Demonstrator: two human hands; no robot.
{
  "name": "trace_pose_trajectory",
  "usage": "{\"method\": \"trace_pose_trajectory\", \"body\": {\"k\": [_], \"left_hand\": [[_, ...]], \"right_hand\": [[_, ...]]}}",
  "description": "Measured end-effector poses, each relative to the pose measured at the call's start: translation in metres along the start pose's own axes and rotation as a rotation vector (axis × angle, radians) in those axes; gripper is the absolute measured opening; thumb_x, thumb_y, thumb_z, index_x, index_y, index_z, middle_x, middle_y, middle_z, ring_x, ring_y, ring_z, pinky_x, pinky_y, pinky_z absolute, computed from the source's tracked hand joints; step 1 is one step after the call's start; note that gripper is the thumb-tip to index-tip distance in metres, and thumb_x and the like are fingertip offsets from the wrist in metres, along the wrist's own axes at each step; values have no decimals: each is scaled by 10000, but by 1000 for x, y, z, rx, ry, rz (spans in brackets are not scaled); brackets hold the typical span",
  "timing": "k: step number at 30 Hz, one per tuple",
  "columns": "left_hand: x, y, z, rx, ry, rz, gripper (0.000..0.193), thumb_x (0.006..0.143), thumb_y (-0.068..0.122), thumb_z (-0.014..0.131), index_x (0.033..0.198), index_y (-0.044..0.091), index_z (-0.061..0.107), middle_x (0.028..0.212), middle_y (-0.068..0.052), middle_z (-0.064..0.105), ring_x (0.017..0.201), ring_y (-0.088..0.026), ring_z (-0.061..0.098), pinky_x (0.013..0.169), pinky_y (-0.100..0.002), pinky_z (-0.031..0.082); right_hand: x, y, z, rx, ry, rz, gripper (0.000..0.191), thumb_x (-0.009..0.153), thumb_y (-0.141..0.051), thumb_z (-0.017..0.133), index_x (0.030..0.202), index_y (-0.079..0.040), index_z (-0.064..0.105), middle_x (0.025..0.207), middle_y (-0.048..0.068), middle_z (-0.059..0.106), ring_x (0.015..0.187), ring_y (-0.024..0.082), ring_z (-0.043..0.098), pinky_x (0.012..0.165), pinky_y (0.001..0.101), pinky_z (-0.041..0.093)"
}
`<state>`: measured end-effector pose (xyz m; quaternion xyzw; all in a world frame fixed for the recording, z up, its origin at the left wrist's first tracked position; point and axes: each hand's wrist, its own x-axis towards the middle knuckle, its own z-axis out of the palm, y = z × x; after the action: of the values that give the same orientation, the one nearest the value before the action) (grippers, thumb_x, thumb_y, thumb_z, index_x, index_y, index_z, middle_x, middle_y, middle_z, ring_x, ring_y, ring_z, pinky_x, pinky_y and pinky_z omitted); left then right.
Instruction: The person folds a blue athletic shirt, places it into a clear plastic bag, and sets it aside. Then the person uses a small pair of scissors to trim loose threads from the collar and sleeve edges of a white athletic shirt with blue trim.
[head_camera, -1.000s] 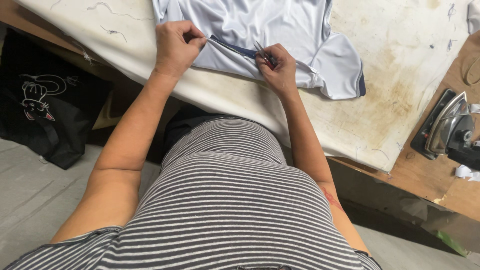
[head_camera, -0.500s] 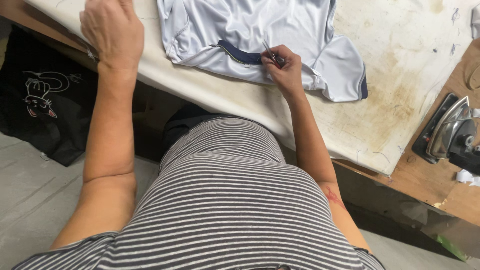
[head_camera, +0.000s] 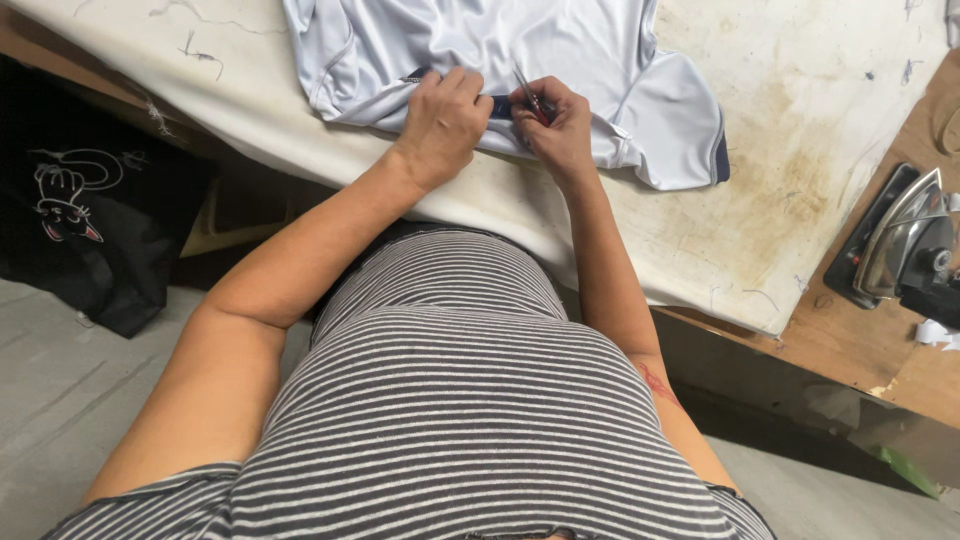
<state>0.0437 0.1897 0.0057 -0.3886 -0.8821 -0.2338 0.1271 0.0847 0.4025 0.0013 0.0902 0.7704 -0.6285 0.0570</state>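
A pale blue-white shirt (head_camera: 480, 45) with a dark navy collar trim lies spread on a white padded table (head_camera: 800, 130). My left hand (head_camera: 443, 122) rests closed over the shirt's collar edge, pinching the fabric near the navy trim. Right beside it, my right hand (head_camera: 558, 125) grips a small thin tool (head_camera: 528, 98), its tip pointing at the collar between both hands. The navy trim is mostly hidden under my fingers.
A metal iron (head_camera: 900, 245) stands on a wooden board (head_camera: 880, 340) at the right. A black bag (head_camera: 80, 230) with a printed figure sits on the grey floor at the left. Stains and loose threads mark the table cover.
My left hand, which had lifted off to the far left half a second ago, has come back onto the collar beside my right hand. The right hand stayed on the collar.
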Motion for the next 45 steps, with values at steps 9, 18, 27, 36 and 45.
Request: {"method": "trace_pose_trajectory", "body": {"k": [9, 18, 27, 36, 45], "left_hand": [[-1, -34, 1, -719, -47, -360, 103, 782, 26, 841, 825, 37, 748, 761, -78, 727, 655, -171, 704, 613, -290, 546], [1, -25, -9, -940, -132, -624, 54, 875, 17, 780, 854, 14, 731, 755, -50, 751, 642, -93, 723, 581, -229, 577], [5, -21, -14, -1003, -111, -722, 100, 949, 65, 725, 924, -21, 681, 803, -79, 739, 692, -108, 754, 564, -249, 636], [3, -18, -15, -1001, -61, -703, 98, 948, 60, 729, 926, -18, 675, 805, -70, 740, 699, -104, 757, 552, -242, 632], [3, -17, -14, -967, -92, -736, 105, 943, 78, 745, 927, -11, 690, 773, -81, 743, 655, -106, 742, 526, -236, 627]], "right_hand": [[-11, -3, -2, -319, 5, -324, 202, 838, 27, 840, 975, -31, 704, 1022, 30, 631, 769, 82, 573, 644, 251, 471], [-41, -22, 7, -525, 32, -460, 343, 741, 140, 714, 1027, -48, 739, 1274, 77, 599, 761, 118, 628, 635, 284, 485], [-28, -58, 5, -626, 60, -236, 194, 959, -241, 756, 982, -51, 726, 669, 83, 658, 560, 215, 629, 552, 360, 473], [-27, -70, 29, -1005, 21, -457, 317, 960, -286, 747, 784, -45, 641, 667, 146, 671, 602, 341, 664, 566, 458, 507], [-24, -56, 35, -943, 19, -447, 301, 972, -245, 729, 772, -40, 636, 688, 145, 676, 574, 336, 651, 547, 453, 492]]}}
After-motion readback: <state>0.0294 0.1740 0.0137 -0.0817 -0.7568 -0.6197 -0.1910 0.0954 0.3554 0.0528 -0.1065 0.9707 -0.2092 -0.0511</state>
